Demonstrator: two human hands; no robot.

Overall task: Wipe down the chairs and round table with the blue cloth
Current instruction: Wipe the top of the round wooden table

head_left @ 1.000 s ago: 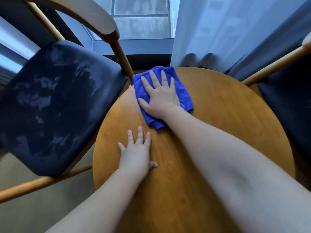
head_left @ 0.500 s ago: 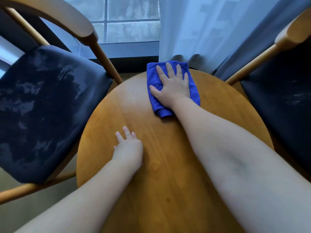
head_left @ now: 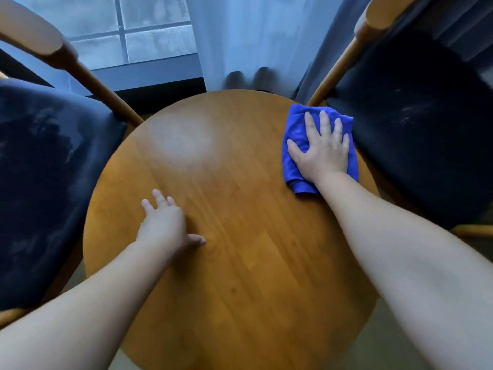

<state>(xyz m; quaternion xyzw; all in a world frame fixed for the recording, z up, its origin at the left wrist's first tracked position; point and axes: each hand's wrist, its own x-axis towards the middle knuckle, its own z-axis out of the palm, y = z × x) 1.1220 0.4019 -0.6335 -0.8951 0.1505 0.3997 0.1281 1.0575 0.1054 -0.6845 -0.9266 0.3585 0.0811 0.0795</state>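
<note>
Closest to you, your left hand [head_left: 162, 222] rests on the near-left part of the round table [head_left: 253, 276], fingers straight and a little apart, thumb out to the side, gripping nothing. It looks like a brace, which is fine. Just lean on it lightly so the top doesn't tip.

Further out, your right hand [head_left: 322, 153] lies flat on the blue cloth [head_left: 294, 121], fingers fanned apart and pressing down, not curled round it. The cloth is folded into a pad at the far-right edge of the table, just beside the right chair [head_left: 416, 134].

From here I'd pull it toward you in overlapping strokes along the grain. Run it around the rim too, since edges get skipped. Press through the palm, not the fingertips, so the whole pad makes contact. Refold to a fresh face if it looks grubby.

Both the right chair and the left chair [head_left: 45, 182] have pale smudges on their dark seats, so I'd guess they want a wipe as well.

Behind the table hang a sheer curtain [head_left: 253, 36] and a window [head_left: 149, 30]. There's no brand, label or writing I can read anywhere.
</note>
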